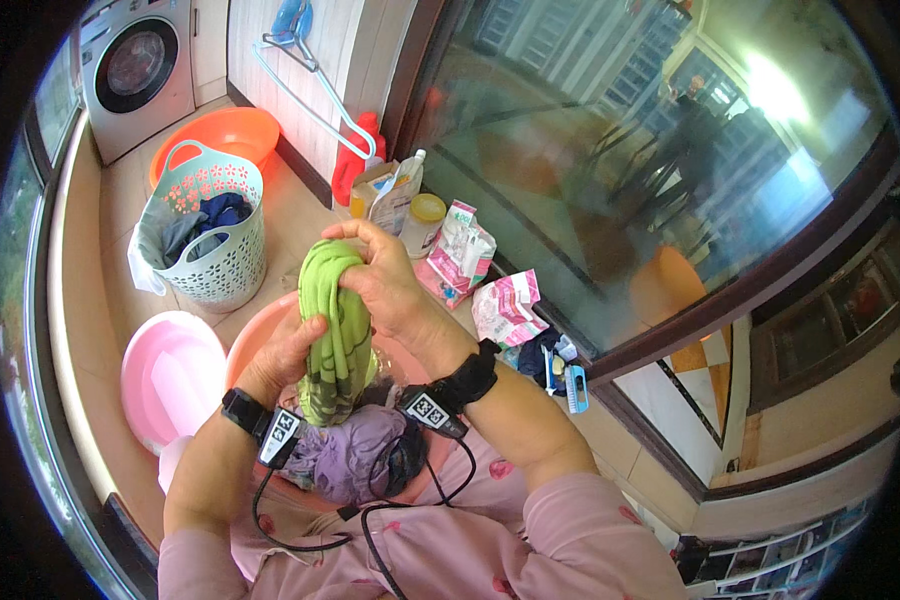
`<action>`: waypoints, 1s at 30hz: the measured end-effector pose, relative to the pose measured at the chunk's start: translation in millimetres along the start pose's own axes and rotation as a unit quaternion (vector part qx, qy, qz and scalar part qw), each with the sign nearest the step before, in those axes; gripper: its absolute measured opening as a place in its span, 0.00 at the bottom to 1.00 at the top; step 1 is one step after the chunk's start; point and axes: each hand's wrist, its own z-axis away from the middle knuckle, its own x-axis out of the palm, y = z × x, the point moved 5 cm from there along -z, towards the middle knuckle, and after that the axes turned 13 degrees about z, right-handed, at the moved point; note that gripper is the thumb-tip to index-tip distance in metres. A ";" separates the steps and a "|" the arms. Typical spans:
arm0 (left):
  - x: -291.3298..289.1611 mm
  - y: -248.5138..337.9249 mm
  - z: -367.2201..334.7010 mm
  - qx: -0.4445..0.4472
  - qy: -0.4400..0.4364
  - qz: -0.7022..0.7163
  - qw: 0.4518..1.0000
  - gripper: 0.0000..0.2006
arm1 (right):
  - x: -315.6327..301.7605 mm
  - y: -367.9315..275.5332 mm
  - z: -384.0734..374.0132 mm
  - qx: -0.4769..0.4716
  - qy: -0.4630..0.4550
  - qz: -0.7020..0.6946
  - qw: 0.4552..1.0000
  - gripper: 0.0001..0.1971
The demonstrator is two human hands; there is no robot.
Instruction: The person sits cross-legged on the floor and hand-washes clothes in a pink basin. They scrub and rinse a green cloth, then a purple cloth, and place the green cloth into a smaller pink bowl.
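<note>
Right fingers point(360, 231) grip the green cloth point(334, 325) (bunched) near its top; left fingers point(308, 334) clasp its left side.

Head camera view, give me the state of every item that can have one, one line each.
Left hand: gripping the green cloth
Right hand: gripping the green cloth
Green cloth: bunched, held up; wetness unclear
Purple cloth: crumpled, in the peach basin
Peach basin: holding laundry
Pink basin: open side up
Laundry basket: upright, holding clothes
Washing machine door: shut
Yellow-lidded tub: upright, lid on
</note>
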 end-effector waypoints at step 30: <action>1.3 -58.8 14.7 -0.066 0.031 0.117 0.990 0.32 | -4.7 62.8 7.4 0.103 -0.099 0.103 0.984 0.18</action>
